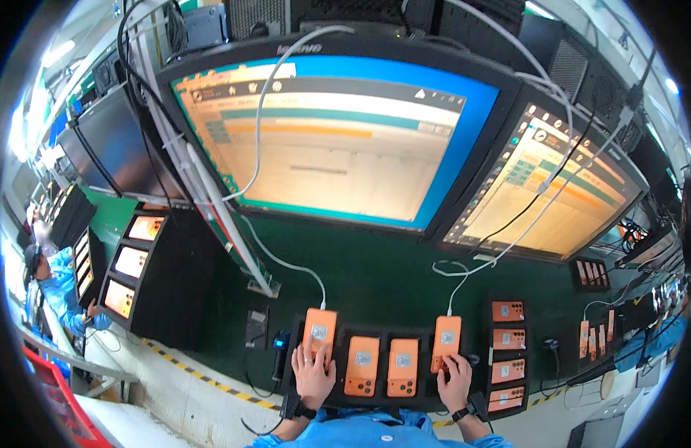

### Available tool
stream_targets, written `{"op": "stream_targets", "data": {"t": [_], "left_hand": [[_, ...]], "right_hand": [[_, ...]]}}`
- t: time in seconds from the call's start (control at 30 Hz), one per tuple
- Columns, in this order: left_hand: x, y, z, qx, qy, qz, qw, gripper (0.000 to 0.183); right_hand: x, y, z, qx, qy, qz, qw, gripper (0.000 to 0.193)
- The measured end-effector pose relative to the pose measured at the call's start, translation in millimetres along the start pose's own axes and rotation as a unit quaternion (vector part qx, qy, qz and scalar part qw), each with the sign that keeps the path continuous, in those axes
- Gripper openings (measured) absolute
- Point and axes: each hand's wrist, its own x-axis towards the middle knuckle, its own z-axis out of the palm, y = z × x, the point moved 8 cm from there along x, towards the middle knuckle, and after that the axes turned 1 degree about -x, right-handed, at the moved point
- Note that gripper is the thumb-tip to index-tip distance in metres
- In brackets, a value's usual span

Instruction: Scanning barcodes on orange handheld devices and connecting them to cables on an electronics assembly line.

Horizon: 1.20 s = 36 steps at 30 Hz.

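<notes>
My left hand point(313, 379) is over the lower end of an orange phone point(321, 325), its fingers bent onto the phone's back and lower edges. A white cable runs into the top of that phone. My right hand point(455, 384) grips the lower end of another orange phone point(447, 332), also with a white cable at its top. Between my hands lie two more orange phones, a left one point(362, 364) and a right one point(403, 366), backs up with pale labels, in a black tray point(383, 337). My fingers partly cover the camera ends of the two cabled phones.
A large monitor point(315, 142) and a second monitor point(543, 179) stand behind the green bench point(301, 246). At right is a black tray of orange phones point(508, 340). Stacked black trays point(174, 284) rise at left, near a co-worker in blue point(58, 280). Loose cables hang in front.
</notes>
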Motion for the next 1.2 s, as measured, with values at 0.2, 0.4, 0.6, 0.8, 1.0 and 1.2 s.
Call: {"op": "stream_targets", "data": {"t": [0.2,0.4,0.6,0.8,1.0,1.2], "left_hand": [[-1,2,-1,-0.011,-0.013,-0.011,1.0,0.051],[1,3,-1,-0.01,-0.024,-0.018,1.0,0.051],[3,5,-4,-0.01,-0.032,-0.031,0.999,0.051],[2,3,-2,-0.009,-0.033,-0.029,0.999,0.052],[0,0,2,-0.005,-0.034,-0.029,0.999,0.054],[1,2,-1,-0.01,-0.027,-0.024,0.999,0.053]], "right_hand": [[2,-1,-3,-0.004,0.009,-0.006,1.0,0.034],[2,-2,-8,0.012,0.019,-0.004,1.0,0.035],[3,-4,-10,0.01,0.02,-0.009,1.0,0.036],[3,-2,-9,0.01,0.013,-0.004,1.0,0.035],[3,-3,-8,0.004,0.01,-0.006,1.0,0.034],[3,-4,-8,0.006,0.011,-0.001,1.0,0.033]]}}
